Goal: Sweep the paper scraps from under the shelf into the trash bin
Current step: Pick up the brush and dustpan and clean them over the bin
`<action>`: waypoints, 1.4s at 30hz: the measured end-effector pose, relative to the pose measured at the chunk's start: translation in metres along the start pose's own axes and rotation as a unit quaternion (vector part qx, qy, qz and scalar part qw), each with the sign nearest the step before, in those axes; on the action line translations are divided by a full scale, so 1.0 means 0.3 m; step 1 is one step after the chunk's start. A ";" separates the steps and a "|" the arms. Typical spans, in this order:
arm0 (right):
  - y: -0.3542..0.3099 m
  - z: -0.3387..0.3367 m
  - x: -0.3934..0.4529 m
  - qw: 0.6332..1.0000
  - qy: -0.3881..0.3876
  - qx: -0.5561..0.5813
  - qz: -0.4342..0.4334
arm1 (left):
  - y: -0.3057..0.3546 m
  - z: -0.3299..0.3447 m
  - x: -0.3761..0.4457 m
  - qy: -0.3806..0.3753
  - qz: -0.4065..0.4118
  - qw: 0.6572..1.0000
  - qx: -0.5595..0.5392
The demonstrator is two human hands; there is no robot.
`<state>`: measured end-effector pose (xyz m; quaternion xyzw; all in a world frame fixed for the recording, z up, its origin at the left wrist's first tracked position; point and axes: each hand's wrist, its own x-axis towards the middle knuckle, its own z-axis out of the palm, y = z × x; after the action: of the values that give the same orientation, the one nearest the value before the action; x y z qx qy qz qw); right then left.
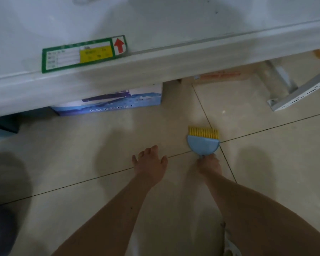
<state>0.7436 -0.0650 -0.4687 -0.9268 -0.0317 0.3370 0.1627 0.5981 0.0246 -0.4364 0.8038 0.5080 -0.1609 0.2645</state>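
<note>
Big white shelf point(118, 67) fills the top of the view, its front edge carrying a green and yellow label point(83, 53), and below it lies the tiled floor point(81, 163) where the work happens. A blue printed box point(115, 102) sits tucked under the shelf, a brown cardboard piece point(220, 75) further back, and a metal bracket point(299, 95) to the right.

Now the hands. The right hand point(209, 164) has its grip wrapped tight around the handle of a small blue brush point(203, 142), yellow bristles pointing toward the shelf and resting on or just above the tiles. The left hand point(150, 161) hovers beside it, grip spread, holding nothing.

This looks like the opening step: brush lined up, sweep not yet begun. The next move calls for reaching low into the gap under the shelf and dragging outward.

The scraps themselves? A pale fleck point(224, 111) lies on the floor ahead of the bristles; whether it is paper I cannot tell. No trash bin in view.
</note>
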 end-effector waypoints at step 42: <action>-0.551 0.188 -1.953 0.836 -0.244 -0.069 -0.486 | -0.969 -0.875 -1.263 0.353 -0.249 0.887 -0.161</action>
<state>0.2645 0.0084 -0.0959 -0.6886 -0.5399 0.4268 0.2284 0.1695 0.0019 -0.1005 0.6007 0.7704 0.1569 0.1451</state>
